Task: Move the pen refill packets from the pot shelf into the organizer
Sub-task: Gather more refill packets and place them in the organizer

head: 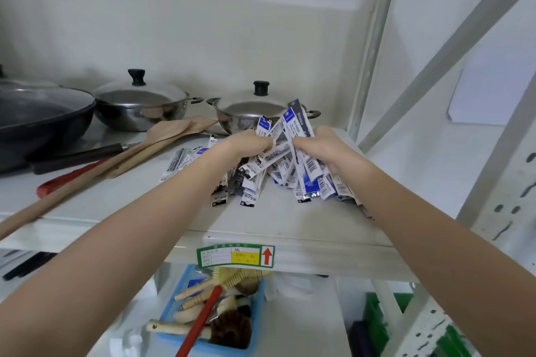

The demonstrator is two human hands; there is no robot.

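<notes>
Several white-and-blue pen refill packets (293, 171) are bunched in a heap on the white pot shelf (278, 220), in front of the right-hand steel pot. My left hand (246, 143) grips the left side of the bunch, fingers curled round packets. Gripping the right side, my right hand (322, 148) lifts some packets so they stand up fan-like. A few loose packets (182, 161) lie flat to the left of the heap. The organizer is not in view.
Two lidded steel pots (139, 104) (255, 113) and a dark wok (40, 119) stand at the shelf's back. Wooden spatulas (121, 159) and a red-handled tool (63, 180) lie on the left. Below, a blue basket (174, 307) holds brushes. A shelf post (368, 46) rises at right.
</notes>
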